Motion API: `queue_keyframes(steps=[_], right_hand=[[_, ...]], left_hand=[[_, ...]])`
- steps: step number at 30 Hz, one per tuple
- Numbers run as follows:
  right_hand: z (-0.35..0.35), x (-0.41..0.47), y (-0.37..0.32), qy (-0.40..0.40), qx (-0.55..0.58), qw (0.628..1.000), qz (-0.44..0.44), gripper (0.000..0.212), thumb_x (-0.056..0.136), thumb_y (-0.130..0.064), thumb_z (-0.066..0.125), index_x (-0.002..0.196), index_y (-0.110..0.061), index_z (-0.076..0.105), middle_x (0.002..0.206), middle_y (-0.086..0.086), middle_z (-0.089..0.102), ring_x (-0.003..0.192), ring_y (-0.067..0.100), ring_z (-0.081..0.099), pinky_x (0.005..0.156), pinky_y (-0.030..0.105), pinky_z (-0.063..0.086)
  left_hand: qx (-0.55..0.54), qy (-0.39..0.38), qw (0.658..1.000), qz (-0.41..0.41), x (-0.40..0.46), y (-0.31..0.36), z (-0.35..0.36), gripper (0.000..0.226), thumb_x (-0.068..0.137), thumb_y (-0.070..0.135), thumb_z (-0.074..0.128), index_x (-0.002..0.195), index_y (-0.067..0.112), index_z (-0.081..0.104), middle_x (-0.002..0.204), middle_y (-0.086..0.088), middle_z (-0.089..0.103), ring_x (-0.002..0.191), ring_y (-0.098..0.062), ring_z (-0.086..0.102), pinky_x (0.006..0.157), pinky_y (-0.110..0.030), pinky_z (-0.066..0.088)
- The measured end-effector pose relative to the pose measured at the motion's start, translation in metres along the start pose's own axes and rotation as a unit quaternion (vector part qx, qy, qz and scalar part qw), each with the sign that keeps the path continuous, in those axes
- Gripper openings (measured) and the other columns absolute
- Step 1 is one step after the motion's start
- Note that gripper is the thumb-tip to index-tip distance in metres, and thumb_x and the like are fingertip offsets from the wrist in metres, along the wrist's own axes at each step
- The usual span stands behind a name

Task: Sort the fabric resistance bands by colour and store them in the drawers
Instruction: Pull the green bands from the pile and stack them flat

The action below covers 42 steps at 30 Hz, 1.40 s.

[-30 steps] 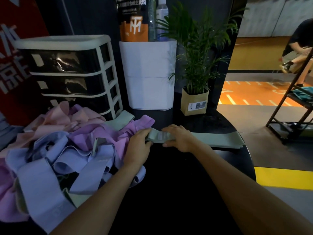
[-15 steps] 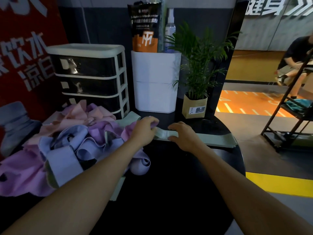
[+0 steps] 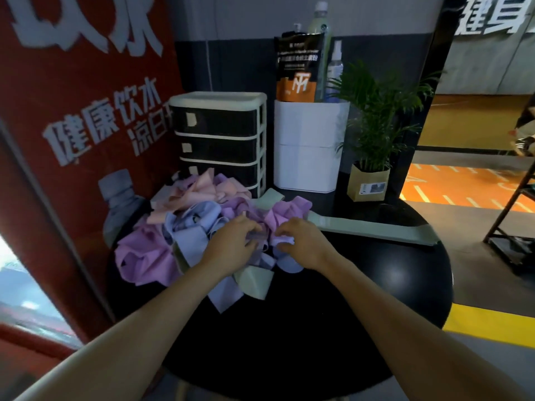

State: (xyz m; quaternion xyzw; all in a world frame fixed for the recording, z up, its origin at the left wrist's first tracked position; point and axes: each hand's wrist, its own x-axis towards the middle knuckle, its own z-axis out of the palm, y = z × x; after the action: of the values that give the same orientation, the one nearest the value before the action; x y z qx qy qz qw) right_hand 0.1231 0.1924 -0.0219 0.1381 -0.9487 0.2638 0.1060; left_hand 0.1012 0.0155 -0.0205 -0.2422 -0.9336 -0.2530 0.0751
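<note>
A tangled pile of fabric bands in lilac-blue, purple, pink and sage green lies on the left of a round black table. One green band lies flat and stretched out toward the right edge. My left hand and my right hand are both in the pile's near right side, fingers curled into a lilac-blue band. Behind the pile stands a white-framed unit of dark drawers, all closed.
A tall white bin holding a black-and-orange pouch and bottles stands beside the drawers. A potted palm sits to its right. A red sign rises on the left, a metal rack stands far right.
Both hands let go of the flat green band and moved left into the pile, where they now grasp a lilac-blue band. The camera view has risen and pulled back.
</note>
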Motion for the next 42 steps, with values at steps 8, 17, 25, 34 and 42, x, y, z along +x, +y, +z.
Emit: queue_keyframes(steps=[8,17,25,34,42], right_hand=[[0.03,-0.019,-0.028,-0.063,0.013,0.998,0.014,0.021,0.087,-0.022,0.064,0.098,-0.006,0.069,0.101,0.009,0.066,0.092,0.023,0.061,0.075,0.024,0.043],[0.011,-0.016,-0.045,-0.021,0.102,0.995,0.003,0.01,0.083,-0.008,0.067,0.086,0.001,0.065,0.078,0.01,0.06,0.073,0.016,0.051,0.07,0.025,0.04],[-0.034,0.013,-0.068,0.067,0.192,0.979,-0.03,0.004,0.084,0.001,0.064,0.083,-0.003,0.062,0.078,0.008,0.059,0.067,0.005,0.051,0.065,0.013,0.041],[-0.082,0.039,-0.083,0.195,0.314,0.929,-0.015,0.01,0.088,-0.004,0.06,0.081,-0.011,0.058,0.078,0.008,0.056,0.073,0.013,0.052,0.077,0.034,0.05],[-0.102,0.042,-0.086,0.196,0.329,0.924,-0.024,0.021,0.088,-0.002,0.059,0.078,-0.02,0.058,0.086,0.012,0.058,0.082,0.023,0.053,0.086,0.046,0.05]], left_hand=[[-0.017,-0.034,0.999,-0.018,-0.055,-0.032,-0.011,0.023,0.092,0.014,0.056,0.114,0.016,0.06,0.118,-0.003,0.054,0.107,-0.021,0.054,0.095,-0.037,0.042],[-0.093,-0.014,0.995,-0.019,-0.067,-0.031,-0.022,0.036,0.092,0.013,0.057,0.127,0.016,0.052,0.127,-0.002,0.048,0.116,-0.02,0.05,0.092,-0.024,0.037],[-0.165,0.044,0.985,-0.013,-0.044,-0.013,-0.049,0.045,0.089,0.011,0.06,0.132,0.015,0.046,0.131,0.001,0.049,0.119,-0.014,0.046,0.099,-0.03,0.039],[-0.115,0.103,0.988,-0.001,-0.02,-0.023,-0.062,0.031,0.085,0.017,0.066,0.065,0.024,0.044,0.067,0.001,0.046,0.07,-0.022,0.047,0.064,-0.03,0.032],[-0.3,-0.012,0.954,0.015,-0.009,0.007,-0.086,0.018,0.086,0.006,0.06,0.072,0.017,0.057,0.074,-0.002,0.057,0.072,-0.009,0.053,0.073,-0.025,0.043]])
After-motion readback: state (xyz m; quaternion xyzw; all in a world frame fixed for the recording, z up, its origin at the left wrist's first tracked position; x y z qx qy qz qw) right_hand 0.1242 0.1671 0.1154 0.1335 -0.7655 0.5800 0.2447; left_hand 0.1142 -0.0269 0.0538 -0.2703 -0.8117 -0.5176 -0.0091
